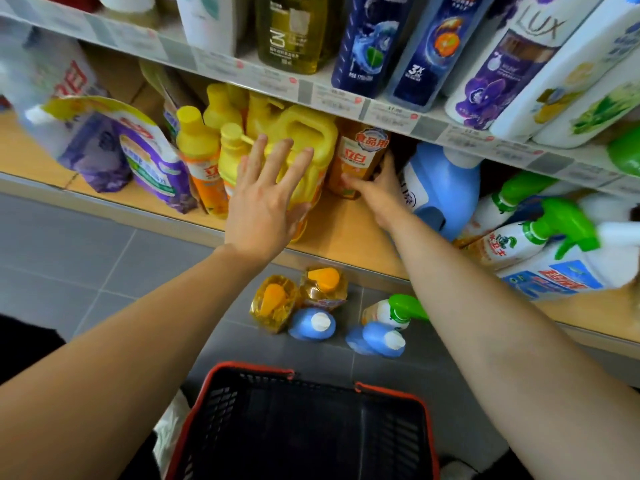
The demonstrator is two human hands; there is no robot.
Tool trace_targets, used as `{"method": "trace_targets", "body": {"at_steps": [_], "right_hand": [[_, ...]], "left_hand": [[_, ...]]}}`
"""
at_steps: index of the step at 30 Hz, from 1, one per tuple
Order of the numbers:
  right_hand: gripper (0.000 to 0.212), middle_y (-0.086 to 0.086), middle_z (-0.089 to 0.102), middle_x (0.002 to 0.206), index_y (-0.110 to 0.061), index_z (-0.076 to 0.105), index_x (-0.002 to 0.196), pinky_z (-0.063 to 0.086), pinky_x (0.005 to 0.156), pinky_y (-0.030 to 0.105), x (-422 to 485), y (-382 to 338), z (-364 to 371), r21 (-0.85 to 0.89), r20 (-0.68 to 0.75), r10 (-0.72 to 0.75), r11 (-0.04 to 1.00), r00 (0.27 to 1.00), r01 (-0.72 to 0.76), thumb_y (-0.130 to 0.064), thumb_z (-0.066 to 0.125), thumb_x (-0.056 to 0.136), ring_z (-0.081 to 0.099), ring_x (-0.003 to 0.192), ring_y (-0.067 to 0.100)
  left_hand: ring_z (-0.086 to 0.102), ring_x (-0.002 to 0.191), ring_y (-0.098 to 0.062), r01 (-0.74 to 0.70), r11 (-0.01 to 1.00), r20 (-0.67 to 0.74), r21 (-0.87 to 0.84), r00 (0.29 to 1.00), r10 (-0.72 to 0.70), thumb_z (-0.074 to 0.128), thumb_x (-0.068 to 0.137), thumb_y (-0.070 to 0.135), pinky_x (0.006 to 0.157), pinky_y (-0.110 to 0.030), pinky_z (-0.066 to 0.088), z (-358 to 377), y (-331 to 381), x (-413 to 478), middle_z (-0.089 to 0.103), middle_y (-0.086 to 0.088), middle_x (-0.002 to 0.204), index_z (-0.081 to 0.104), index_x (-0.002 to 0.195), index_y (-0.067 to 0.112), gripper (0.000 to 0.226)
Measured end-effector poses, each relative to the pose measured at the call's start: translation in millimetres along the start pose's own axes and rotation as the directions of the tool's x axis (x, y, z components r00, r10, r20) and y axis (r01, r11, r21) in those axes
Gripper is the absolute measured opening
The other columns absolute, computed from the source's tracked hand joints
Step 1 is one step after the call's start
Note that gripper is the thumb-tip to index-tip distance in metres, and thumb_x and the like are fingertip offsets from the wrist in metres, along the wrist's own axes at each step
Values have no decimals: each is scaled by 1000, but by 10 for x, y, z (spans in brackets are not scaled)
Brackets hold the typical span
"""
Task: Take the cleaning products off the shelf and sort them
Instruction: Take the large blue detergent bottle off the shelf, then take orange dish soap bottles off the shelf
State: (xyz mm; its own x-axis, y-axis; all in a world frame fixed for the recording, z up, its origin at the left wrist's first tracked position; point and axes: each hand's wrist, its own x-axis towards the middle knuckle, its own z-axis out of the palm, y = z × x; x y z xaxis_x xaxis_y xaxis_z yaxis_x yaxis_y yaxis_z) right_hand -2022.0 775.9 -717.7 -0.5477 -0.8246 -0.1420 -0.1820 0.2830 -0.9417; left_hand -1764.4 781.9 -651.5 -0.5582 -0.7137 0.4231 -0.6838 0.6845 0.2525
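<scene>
Lower wooden shelf (pixel 346 233): left hand (pixel 266 199), fingers straight and spread, rests on the large yellow plastic handled jug (pixel 311 129). Right hand (pixel 375 190) grasps the adjacent amber plastic detergent bottle (pixel 362 157). Hazard: withdrawing it from this crowded row may topple neighbouring bottles.

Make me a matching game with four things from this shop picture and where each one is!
Things:
1. yellow jug
2. orange bottle
3. small blue bottles
4. LUX bottle

Places:
A. on the grey floor
B. on the upper shelf
C. behind the left grip, fingers spread
D. held by the right grip

Pairs: 1-C, 2-D, 3-A, 4-B
</scene>
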Motion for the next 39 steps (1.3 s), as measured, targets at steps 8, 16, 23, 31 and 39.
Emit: {"method": "trace_targets", "body": {"at_steps": [8,16,23,31,39], "right_hand": [[90,8,58,133,-17,47,135,54,98,47,-211,138,118,-51,-141,-61,997,988,54,-40,93,61,60,118,23],[77,1,66,127,-18,52,130,53,101,43,-335,-36,191,-11,-223,-173,985,959,175,-27,93,66,63,117,16],[77,2,67,125,-14,54,131,54,100,43,-843,93,-167,-58,-119,-164,986,979,158,-16,93,65,64,115,16],[72,1,68,122,-17,55,130,54,99,46,-1411,-7,-589,-240,4,-183,954,983,179,-19,92,69,65,113,17],[65,-15,70,117,-50,55,119,57,95,42,-1983,-458,-1110,-292,99,-273,911,957,290,-50,86,62,67,108,4]], "left_hand": [[21,151,-41,26,1000,-19,-7,999,-26,71,92,34,111,-62,39,68,32,29,38,-13,157,36,154,23,72],[20,151,-41,10,1000,-23,-18,1000,-11,70,92,35,111,-62,38,95,3,26,37,-12,158,35,155,23,72],[18,152,-39,4,999,-13,-46,1000,-5,70,92,35,112,-61,37,106,-23,25,34,-10,160,34,155,25,73],[1,157,-27,62,979,90,-193,995,-46,75,84,39,117,-63,30,-24,-29,-6,8,4,170,21,159,37,92],[16,155,-24,151,897,156,-416,983,-93,65,95,41,125,-50,18,-487,400,-51,41,-3,159,54,145,21,56]]}}
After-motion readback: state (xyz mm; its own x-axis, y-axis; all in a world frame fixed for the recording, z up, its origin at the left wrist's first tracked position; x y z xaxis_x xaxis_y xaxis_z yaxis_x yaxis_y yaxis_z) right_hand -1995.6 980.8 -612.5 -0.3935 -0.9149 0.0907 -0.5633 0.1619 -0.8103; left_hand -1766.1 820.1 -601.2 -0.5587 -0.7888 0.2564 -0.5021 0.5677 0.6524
